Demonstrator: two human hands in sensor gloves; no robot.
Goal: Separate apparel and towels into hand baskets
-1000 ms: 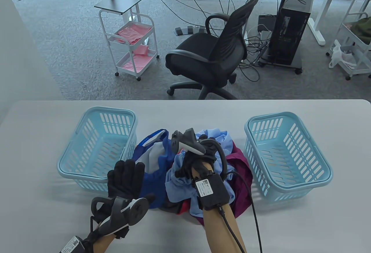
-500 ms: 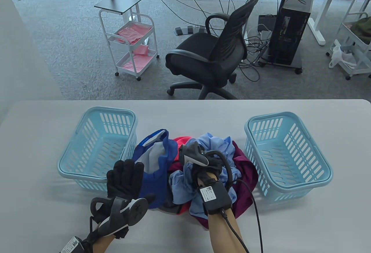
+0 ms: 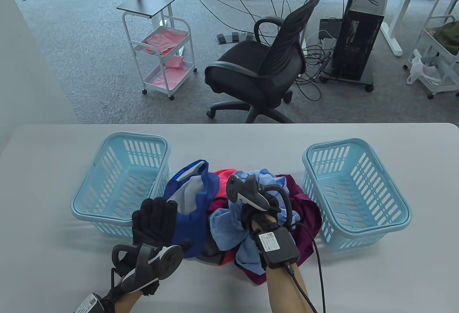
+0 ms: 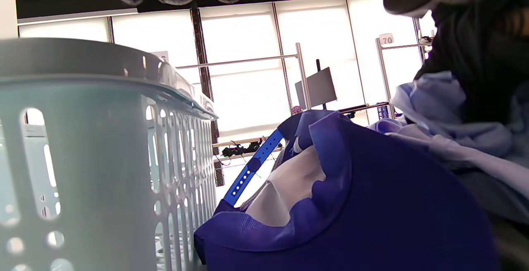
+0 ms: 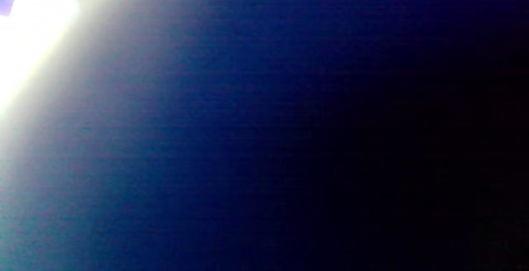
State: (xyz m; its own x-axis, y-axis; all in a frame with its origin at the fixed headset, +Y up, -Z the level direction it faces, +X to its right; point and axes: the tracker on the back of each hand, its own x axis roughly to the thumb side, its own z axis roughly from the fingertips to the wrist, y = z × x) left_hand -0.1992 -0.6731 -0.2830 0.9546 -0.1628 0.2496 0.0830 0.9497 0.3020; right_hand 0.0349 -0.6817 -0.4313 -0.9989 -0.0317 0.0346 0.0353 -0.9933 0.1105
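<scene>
Table view, from left to right: the left light-blue basket (image 3: 120, 180) stands at middle left. Below it, the left hand (image 3: 155, 225) is spread wide and flat, fingers touching the blue cap (image 3: 192, 198). In the centre lies the pile of clothes, where the right hand (image 3: 259, 209) presses into the light-blue shirt (image 3: 229, 225); its fingers are hidden, so I cannot tell the grip. The right basket (image 3: 355, 193) stands at middle right.
</scene>
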